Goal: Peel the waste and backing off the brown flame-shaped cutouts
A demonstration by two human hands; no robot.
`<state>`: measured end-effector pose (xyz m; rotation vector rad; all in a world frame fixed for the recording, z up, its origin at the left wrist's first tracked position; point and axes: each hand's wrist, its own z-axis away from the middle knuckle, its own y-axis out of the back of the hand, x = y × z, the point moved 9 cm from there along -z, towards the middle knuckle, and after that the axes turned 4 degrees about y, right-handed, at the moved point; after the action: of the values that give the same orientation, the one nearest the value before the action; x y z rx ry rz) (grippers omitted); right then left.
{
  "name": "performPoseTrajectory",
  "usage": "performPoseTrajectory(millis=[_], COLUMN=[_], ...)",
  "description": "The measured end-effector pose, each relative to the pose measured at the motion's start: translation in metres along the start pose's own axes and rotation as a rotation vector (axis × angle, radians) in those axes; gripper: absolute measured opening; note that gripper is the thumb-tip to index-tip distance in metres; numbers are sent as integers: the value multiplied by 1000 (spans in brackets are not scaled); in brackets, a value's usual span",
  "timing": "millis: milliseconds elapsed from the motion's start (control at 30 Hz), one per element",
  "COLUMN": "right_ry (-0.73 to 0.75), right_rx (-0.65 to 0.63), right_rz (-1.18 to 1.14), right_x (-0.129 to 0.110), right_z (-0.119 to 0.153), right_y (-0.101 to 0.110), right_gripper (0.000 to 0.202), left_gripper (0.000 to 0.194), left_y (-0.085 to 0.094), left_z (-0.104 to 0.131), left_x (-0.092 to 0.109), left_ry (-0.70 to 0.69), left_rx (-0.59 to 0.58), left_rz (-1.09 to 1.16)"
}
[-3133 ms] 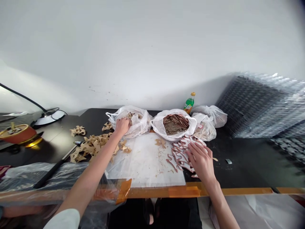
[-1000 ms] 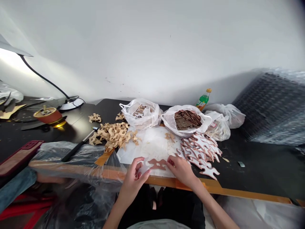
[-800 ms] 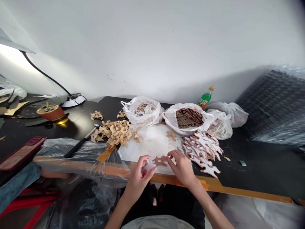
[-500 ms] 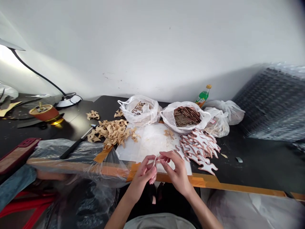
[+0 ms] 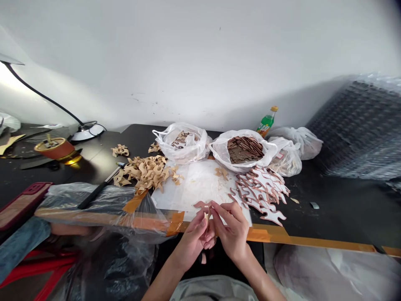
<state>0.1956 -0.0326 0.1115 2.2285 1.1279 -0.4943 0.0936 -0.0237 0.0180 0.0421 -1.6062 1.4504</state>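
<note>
Both hands meet over the table's front edge. A brownish-pink wavy flat piece [image 5: 202,205] sticks out between them. My right hand [image 5: 230,225] pinches it with fingertips pressed together. My left hand [image 5: 197,236] is closed below, fingers curled around a small pale bit at its thumb. Under and beyond them lies a white sheet [image 5: 197,188]. A pile of white wavy pieces with pinkish edges [image 5: 260,190] is on the right, and a heap of tan curved pieces [image 5: 147,173] on the left. One bag [image 5: 242,150] holds brown pieces; another bag [image 5: 184,144] holds mixed pieces.
A green bottle [image 5: 266,123] and tied bags [image 5: 286,156] stand behind the right pile. Bubble-wrapped stock [image 5: 360,129] is far right. Left are a black-handled tool [image 5: 97,194], a phone [image 5: 23,205], a round tin [image 5: 54,149], a lamp [image 5: 87,131] and another person's leg [image 5: 23,246].
My hands have come closer together, and the wavy piece now shows flat above them. My right fingers have drawn into a pinch. The whole view has shifted slightly.
</note>
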Motion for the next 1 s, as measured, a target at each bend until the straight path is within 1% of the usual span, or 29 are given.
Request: performPoseTrajectory(millis=[133,267,367,467,533,600,733,867,933,1000], right_ry=[85,102,61,-4,-8,14,51,30,29,41], right_rx=[1,12,-5,-64,-65,-21,44,4,-14,11], right_rz=[112,136,81,26,17,30,58,48,56,70], right_x=[-3,-5,-3,2,2,-1,-4,-1,-1,-3], right_z=[9,14,14,12,9,6,9,13,13,12], right_y=[0,2,2,0,2,8,13,11,11,14], right_gripper=[46,51,50,45,42,40,42,46,46,47], left_gripper=[51,53,59,61,62,62,58,55,56,55], left_y=[1,3,2,-2,-4,-5,-4,-2,-3,-4], left_z=[1,7,12,16,18,20,22,24,24,24], left_x=[-2,-3,1,10,17,22,22,25,26,27], left_ry=[-13,-9,13,23,29,38,37,-15,-19,-9], left_rx=[45,104,135,170,203,221,238,270,273,263], left_rz=[-83,-256,-405,-553,-628,-671,-721,-764,-777,-782])
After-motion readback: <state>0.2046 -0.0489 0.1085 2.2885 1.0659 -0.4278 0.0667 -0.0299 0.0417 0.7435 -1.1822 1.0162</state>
